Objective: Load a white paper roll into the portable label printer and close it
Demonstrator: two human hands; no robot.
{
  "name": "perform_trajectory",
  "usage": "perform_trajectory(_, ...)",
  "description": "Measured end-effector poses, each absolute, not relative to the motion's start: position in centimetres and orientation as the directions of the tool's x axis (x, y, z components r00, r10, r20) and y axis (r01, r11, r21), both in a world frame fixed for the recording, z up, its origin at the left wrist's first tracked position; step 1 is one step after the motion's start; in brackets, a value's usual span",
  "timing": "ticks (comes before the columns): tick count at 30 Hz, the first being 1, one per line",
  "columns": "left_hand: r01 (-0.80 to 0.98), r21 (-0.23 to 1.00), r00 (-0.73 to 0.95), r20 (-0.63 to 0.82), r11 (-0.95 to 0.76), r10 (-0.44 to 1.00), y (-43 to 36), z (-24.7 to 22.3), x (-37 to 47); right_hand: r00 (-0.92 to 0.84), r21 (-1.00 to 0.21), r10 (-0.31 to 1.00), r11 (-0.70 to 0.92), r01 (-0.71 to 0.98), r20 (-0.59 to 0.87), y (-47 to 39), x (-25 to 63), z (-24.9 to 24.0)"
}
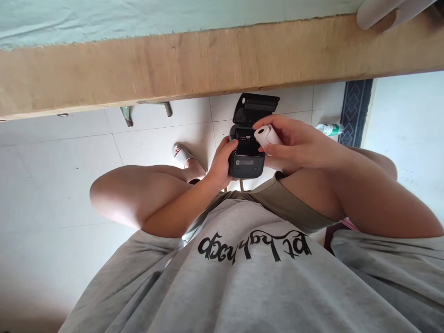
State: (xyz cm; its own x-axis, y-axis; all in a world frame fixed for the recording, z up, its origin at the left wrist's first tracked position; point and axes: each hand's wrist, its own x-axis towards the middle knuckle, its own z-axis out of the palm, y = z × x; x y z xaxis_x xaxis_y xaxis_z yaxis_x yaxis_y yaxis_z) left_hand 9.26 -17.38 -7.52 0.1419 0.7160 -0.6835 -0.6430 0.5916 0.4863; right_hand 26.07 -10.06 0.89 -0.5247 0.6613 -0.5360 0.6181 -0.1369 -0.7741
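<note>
**Black device point(245, 148), white roll point(270, 136) at its right**

The left hand point(221, 162) grasps the smooth, boxy device; its long axis runs near to far, lid point(255, 111) raised at far end. The right hand point(296, 138) pinches the cylindrical roll, whose hollow end faces left.

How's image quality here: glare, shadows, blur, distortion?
All from the head view: floor washed out at left, wall bright at right; lower-left corner falls into shadow; black device has a dark open interior, its label print too small to read; white roll keeps clear edges, no obvious motion blur; grey shirt looks stretched toward the lower corners.
</note>
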Motion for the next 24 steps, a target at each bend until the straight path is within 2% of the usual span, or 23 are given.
perform_trajectory(5,-0.649,0.495,0.131,-0.675,0.577,0.726,-17.1,-7.2,9.9,-0.478,-0.672,0.782,0.103,0.733,-0.401,-10.6,25.6,0.3)
perform_trajectory(11,-0.644,0.516,0.125,-0.657,0.565,0.743,-17.1,-6.9,10.0,-0.474,-0.581,0.844,0.26,0.771,-0.251,-11.2,25.0,-1.7)
perform_trajectory(20,-0.676,0.519,0.106,-0.634,0.523,0.766,-17.0,-6.9,9.7,-0.581,-0.536,0.806,0.443,0.719,-0.113,-11.3,25.2,-2.6)
perform_trajectory(24,-0.687,0.484,0.158,-0.628,0.541,0.762,-16.9,-6.8,9.4,-0.664,-0.569,0.74,0.503,0.651,-0.105,-11.8,24.9,-2.2)
